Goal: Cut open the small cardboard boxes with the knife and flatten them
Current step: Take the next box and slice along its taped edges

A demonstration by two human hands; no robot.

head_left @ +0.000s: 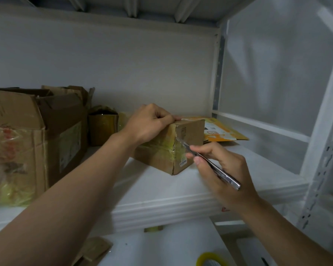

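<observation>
A small cardboard box (188, 135) wrapped in yellowish tape stands on the white shelf (181, 189). My left hand (148, 123) rests on top of it, its fingers curled over the box's upper edge. My right hand (225, 169) grips a silver utility knife (217, 169). The blade tip touches the tape at the box's near vertical corner. Behind my left hand sits another small taped box (102, 125), partly hidden.
A large open cardboard box (37, 135) with plastic tape fills the shelf's left. A flattened orange-and-white carton (223, 131) lies behind the small box. White shelf posts (319, 169) stand at right. Below lie cardboard scraps (92, 252) and a yellow tape roll (211, 260).
</observation>
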